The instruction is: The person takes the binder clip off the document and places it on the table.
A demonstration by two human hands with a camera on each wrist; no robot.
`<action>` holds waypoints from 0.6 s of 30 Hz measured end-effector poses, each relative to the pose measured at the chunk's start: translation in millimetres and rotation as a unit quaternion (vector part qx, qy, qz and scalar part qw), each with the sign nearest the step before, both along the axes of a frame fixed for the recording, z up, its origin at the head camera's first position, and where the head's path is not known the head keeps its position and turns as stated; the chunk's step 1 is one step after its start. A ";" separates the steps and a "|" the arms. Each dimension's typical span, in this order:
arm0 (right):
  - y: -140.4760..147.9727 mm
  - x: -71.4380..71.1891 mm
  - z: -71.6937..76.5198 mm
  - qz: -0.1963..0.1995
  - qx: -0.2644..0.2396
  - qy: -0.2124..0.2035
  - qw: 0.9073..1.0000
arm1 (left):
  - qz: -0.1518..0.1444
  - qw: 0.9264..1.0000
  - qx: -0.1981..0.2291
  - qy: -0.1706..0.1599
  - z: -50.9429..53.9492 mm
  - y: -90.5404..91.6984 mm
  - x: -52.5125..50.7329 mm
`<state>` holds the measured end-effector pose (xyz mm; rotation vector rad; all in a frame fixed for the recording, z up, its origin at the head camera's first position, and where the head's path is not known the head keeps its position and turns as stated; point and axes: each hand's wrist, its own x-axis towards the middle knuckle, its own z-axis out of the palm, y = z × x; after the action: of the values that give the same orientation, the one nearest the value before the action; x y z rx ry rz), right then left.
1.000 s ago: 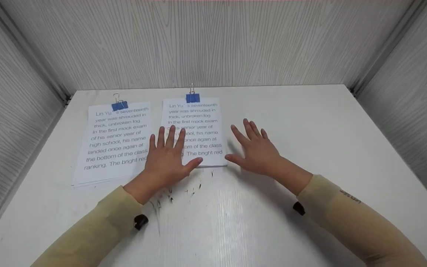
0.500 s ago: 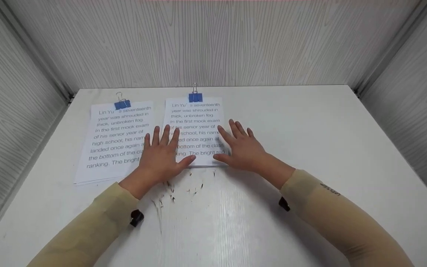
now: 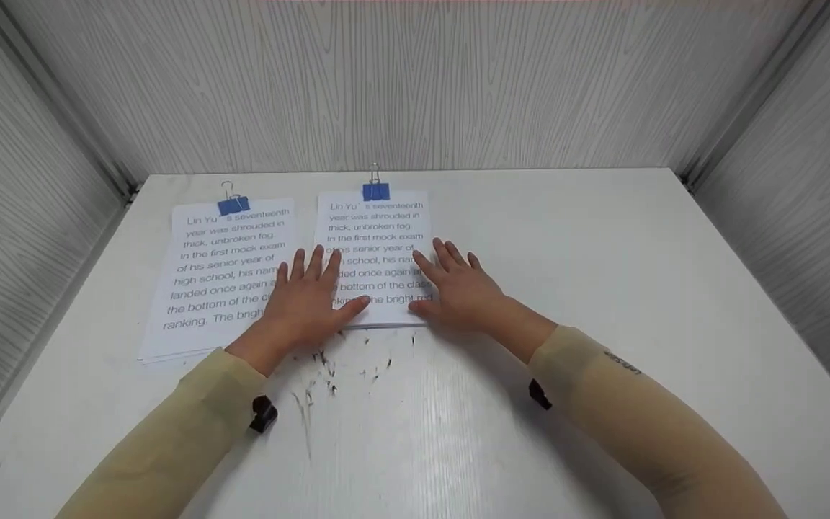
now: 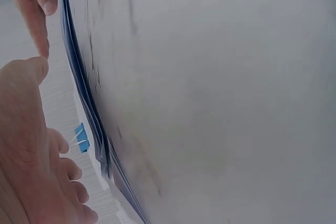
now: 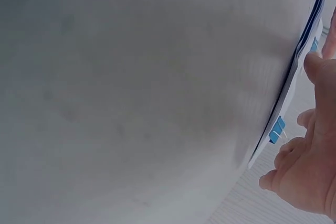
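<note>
Flanking the right paper stack (image 3: 382, 277), the left hand (image 3: 302, 308) and the right hand (image 3: 464, 294) are both held palm down, fingers straight and fanned apart, with nothing in their grip. The left hand spans the gap between that stack and the left paper stack (image 3: 217, 277), covering a bit of each; the right hand covers the lower right corner of the right one. Their thumbs point toward each other over the printed text, well apart. Whether either palm touches the paper, I cannot tell. Both stacks lie flat on the white desk (image 3: 638, 274), side by side, the left one slightly slanted. Each has a blue clip at its top edge, the left clip (image 3: 233, 205) and the right clip (image 3: 376, 192), with wire loops sticking up. Dark marks (image 3: 328, 375) streak the desk below the right stack. Behind stands a wood-grain panel (image 3: 415, 86).
</note>
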<state>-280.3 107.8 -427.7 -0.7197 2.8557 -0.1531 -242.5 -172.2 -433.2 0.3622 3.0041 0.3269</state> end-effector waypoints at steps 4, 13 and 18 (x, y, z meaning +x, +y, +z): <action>-1.6 -0.4 -1.6 -0.004 0.005 -0.008 1.000 | -0.005 1.000 0.002 -0.009 1.5 0.4 -0.7; -4.1 -1.0 -2.6 0.002 -0.004 -0.045 0.999 | -0.027 0.999 -0.017 -0.036 0.3 0.8 -3.6; -3.7 -1.4 -3.1 0.026 -0.006 -0.064 0.998 | -0.034 0.998 -0.009 -0.055 -0.7 0.6 -4.1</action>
<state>-281.8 104.1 -430.7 -0.7582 2.7145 -0.2003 -246.6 -171.6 -434.0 0.4300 2.8771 0.3032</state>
